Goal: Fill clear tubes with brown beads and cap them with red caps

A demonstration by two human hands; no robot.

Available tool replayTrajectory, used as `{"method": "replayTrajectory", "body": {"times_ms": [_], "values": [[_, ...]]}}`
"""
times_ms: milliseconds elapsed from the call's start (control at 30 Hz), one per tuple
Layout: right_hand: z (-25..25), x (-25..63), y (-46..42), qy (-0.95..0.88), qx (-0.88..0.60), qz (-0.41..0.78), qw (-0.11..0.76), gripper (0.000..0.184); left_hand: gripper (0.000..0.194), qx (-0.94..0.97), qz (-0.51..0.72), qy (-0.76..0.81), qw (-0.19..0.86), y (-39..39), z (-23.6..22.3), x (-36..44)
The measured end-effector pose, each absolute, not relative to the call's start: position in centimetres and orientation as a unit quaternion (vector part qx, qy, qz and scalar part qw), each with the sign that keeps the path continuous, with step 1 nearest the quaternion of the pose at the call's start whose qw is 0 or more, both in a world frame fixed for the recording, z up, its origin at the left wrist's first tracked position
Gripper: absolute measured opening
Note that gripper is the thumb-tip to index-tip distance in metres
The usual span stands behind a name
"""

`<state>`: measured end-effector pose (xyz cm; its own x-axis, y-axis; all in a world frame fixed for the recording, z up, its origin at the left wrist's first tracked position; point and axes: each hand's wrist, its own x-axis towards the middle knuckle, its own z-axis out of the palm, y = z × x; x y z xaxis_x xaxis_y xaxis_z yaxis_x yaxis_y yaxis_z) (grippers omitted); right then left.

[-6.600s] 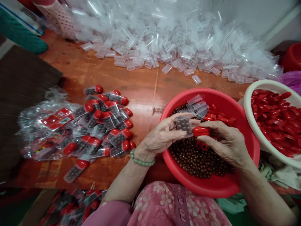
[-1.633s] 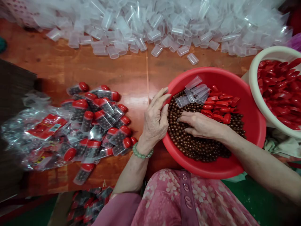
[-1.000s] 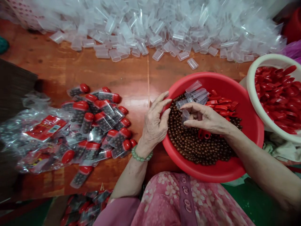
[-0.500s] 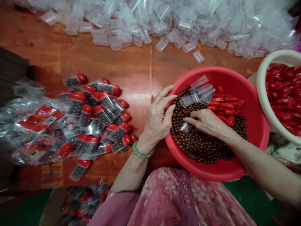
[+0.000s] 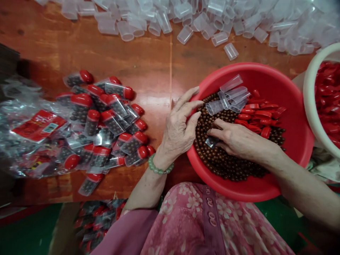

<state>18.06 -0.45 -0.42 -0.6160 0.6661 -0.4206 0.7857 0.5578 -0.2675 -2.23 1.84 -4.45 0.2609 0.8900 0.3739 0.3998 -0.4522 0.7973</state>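
Lap [image 5: 172, 226]: pink floral cloth, just below near rim of red basin [image 5: 252, 194];
Left hand [image 5: 183, 124]: loose, fingers spread, touching basin's left rim; pinches nothing; green bracelet [image 5: 159, 170] at wrist;
Right hand [image 5: 233, 140]: down in basin, thumb and fingers drawn together, no clear gap seen; has hold of clear tube [image 5: 211, 142];
Clear tube: low against brown beads [image 5: 225, 166], at near-left side of right fingertips; one end pokes out leftward, rest covered by fingers; long axis: cannot tell; beads inside: cannot tell;
Nearer hand: right, in contact; left sits off to tube's left, apart from it;
Brown beads: spread over basin floor, crowding right fingers and tube end;
Red pieces [image 5: 265, 117]: on beads, just beyond right hand, toward right;
Loose tubes [image 5: 235, 93]: on beads, beyond the grip; axes mixed, some slanting up-right;
Filled tubes [image 5: 91, 127]: red-capped, piled on wooden table [image 5: 156, 74], left of left hand; clear bag [image 5: 16, 113] beside them;
White bucket [image 5: 309, 95]: right of basin; more red pieces inside;
Tube heap [image 5: 164, 19]: clear, far side of table.
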Motion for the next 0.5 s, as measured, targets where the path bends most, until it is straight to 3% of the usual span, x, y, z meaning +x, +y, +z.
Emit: {"method": "replayTrajectory", "body": {"times_ms": [200,500], "values": [[-0.1,17.0,-0.6,0.861,0.409,-0.250,0.168,0.032,0.028,0.738,0.412,0.450,0.289,1.8,-4.3,-2.2],[-1.3,17.9,0.5,0.808,0.388,-0.443,0.010,0.022,0.023,0.737,0.428,0.441,0.280,1.9,-4.6,-2.2]]}}
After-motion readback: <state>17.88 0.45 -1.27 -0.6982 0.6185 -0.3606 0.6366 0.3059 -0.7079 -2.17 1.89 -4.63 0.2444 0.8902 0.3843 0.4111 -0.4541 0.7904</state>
